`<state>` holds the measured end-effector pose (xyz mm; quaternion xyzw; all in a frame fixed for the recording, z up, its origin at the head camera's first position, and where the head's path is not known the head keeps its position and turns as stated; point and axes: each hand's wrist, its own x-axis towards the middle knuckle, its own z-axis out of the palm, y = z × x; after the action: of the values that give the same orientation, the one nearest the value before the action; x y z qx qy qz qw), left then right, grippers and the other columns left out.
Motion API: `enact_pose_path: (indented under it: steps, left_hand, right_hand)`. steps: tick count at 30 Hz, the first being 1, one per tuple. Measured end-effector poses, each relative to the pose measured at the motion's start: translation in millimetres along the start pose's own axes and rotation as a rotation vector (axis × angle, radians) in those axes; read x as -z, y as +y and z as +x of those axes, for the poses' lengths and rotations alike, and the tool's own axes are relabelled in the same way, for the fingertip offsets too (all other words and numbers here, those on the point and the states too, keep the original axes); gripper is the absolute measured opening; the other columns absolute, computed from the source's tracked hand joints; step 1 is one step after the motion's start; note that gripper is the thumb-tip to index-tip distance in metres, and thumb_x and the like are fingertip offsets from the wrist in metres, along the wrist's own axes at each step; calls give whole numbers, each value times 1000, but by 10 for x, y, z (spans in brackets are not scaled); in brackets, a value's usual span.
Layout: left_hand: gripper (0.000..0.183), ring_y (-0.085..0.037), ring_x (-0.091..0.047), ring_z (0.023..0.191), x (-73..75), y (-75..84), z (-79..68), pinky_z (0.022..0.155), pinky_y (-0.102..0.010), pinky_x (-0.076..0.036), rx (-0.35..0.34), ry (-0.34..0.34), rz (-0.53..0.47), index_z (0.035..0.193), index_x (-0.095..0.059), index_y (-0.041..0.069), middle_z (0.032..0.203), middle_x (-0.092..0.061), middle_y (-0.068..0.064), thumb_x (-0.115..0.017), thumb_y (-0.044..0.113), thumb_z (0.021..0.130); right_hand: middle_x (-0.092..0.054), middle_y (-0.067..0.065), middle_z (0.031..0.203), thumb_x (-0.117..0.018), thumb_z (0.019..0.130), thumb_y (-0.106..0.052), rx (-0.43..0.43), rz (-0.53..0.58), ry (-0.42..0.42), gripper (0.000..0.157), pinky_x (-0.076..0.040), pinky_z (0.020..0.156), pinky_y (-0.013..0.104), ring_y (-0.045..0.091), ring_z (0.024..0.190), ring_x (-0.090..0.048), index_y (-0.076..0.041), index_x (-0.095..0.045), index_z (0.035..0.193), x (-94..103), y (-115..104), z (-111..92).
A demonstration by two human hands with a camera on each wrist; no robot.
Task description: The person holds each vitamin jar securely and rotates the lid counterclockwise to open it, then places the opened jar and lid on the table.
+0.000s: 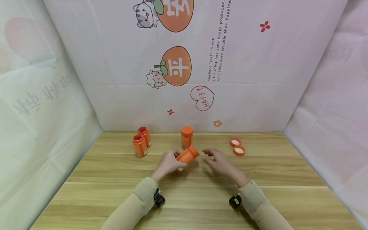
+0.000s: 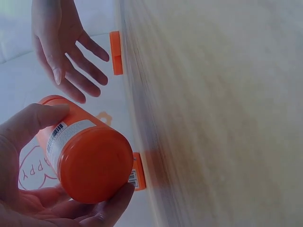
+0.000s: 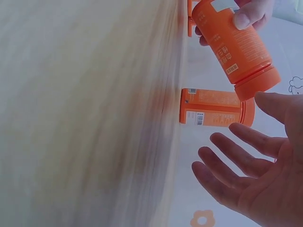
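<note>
My left hand grips a capped orange bottle around its body, thumb on one side and fingers on the other. The bottle is tilted above the table, its cap pointing up toward my right hand and its round base facing the left wrist camera. My right hand holds nothing; its fingers are spread and slightly bent beside the cap, with a small gap in the head view. Behind the held bottle, a second capped orange bottle stands upright on the table.
Two uncapped orange bottles stand close together at the back left. At the back right, two orange caps lie with their pale insides up. The wooden table is bordered by printed white sheets at the back and sides.
</note>
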<state>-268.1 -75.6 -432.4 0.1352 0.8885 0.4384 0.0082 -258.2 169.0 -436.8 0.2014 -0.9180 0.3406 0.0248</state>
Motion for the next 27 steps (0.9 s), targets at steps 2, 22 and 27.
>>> enact_pose_path:
  steps: [2,22,27]
  left_hand:
    - [42,-14,-57,73,-5,8,-4,63,-28,-46,6,-7,12,95,-64,9,85,-65,-4,-84,27,63]
    - [46,-14,-57,76,-48,93,-85,66,-30,-47,11,-50,39,95,-58,12,88,-65,-3,-86,28,62]
    - [48,-15,-58,77,-55,121,-114,67,-31,-47,-6,-56,38,96,-58,10,90,-65,-5,-87,26,61]
  right_hand:
    - [-58,15,128,-54,97,-29,2,3,5,39,-49,89,45,33,117,-55,-8,-54,130,-2,-1,2]
    - [-61,9,124,-47,100,-31,-11,67,41,38,-50,89,41,23,110,-59,-8,-56,128,17,-185,-5]
    - [-62,9,121,-45,100,-36,8,59,43,42,-50,87,41,23,107,-60,-7,-56,128,15,-203,-4]
